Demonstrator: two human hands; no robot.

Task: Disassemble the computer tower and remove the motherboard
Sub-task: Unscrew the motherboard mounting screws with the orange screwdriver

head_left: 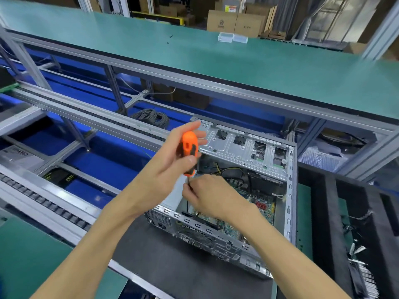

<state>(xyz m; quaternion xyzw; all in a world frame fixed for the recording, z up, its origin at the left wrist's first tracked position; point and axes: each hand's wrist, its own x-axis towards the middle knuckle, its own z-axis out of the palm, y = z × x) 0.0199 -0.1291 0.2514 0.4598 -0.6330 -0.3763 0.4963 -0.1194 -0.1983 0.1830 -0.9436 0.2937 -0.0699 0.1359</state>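
Head view: computer tower (248, 190) is lying open-side up on a dark mat (172, 262), motherboard (263, 207) showing at its floor. Left hand (172, 160) is loosely holding the orange screwdriver (189, 153) upright by its handle, fingers partly extended. Right hand (207, 195) is pinching the shaft lower down, nearer the board. Tip, hidden behind the right hand, is pointing down into the case.

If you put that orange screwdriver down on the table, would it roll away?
Probably only a little. The screwdriver has a fat, rounded handle and a thin shaft, so it would likely curve rather than run straight. The black grip strips look rubbery, which should slow it and keep it from slipping in the left hand.
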